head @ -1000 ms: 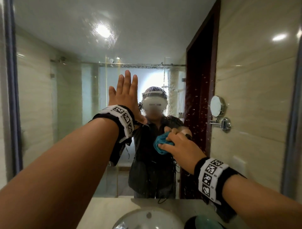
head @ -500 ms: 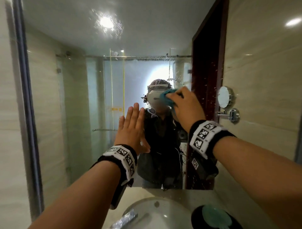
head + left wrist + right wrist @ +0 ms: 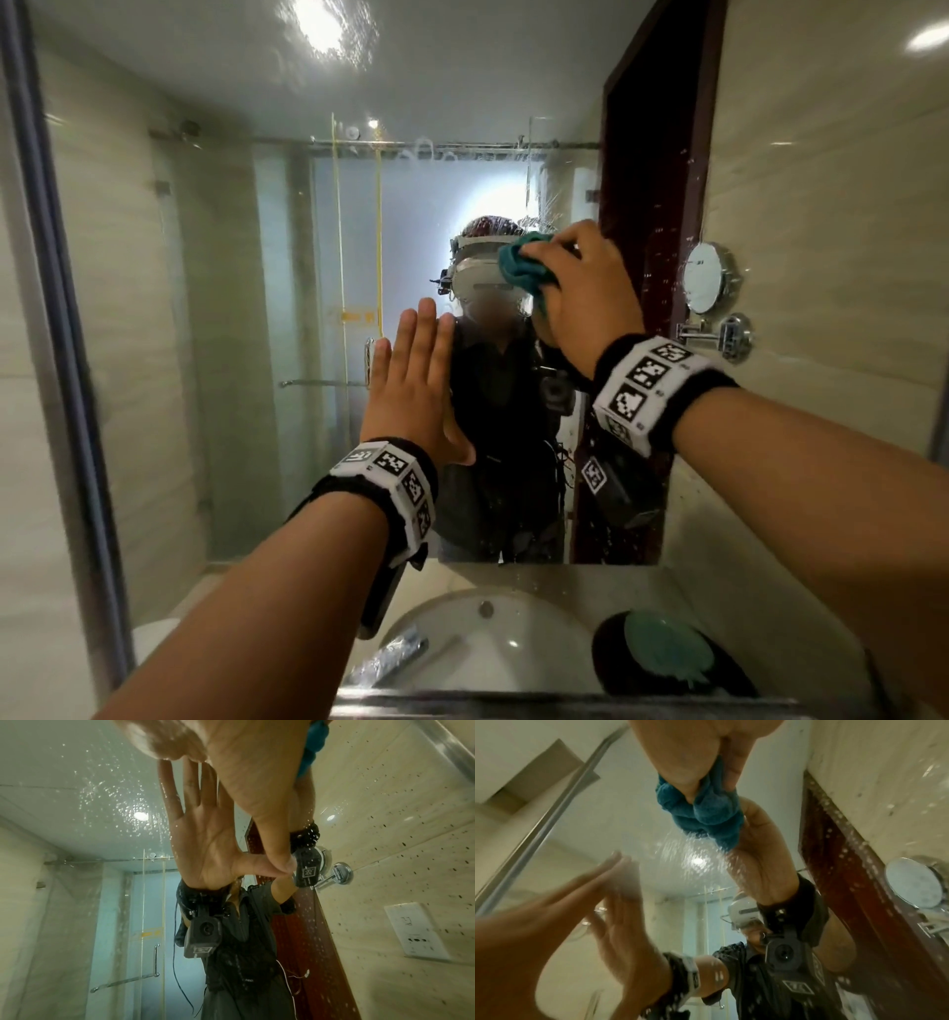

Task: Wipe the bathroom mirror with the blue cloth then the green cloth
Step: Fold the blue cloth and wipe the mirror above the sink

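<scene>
The right hand [image 3: 583, 288] is bunched round the blue cloth [image 3: 524, 267], pressing it to the mirror [image 3: 231, 308] right of centre. The left hand [image 3: 416, 390] lies flat, fingers straight, on the glass. The cloth is likely soft, light and damp: wad it in the palm.

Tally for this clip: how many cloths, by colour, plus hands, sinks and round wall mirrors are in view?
Blue cloth: 1, gripped by the right hand against the big mirror
Green cloth: 1, on the counter
Hands: 2, with the left hand flat on the glass
Sink: 1
Round mirror: 1
Total: 6
</scene>
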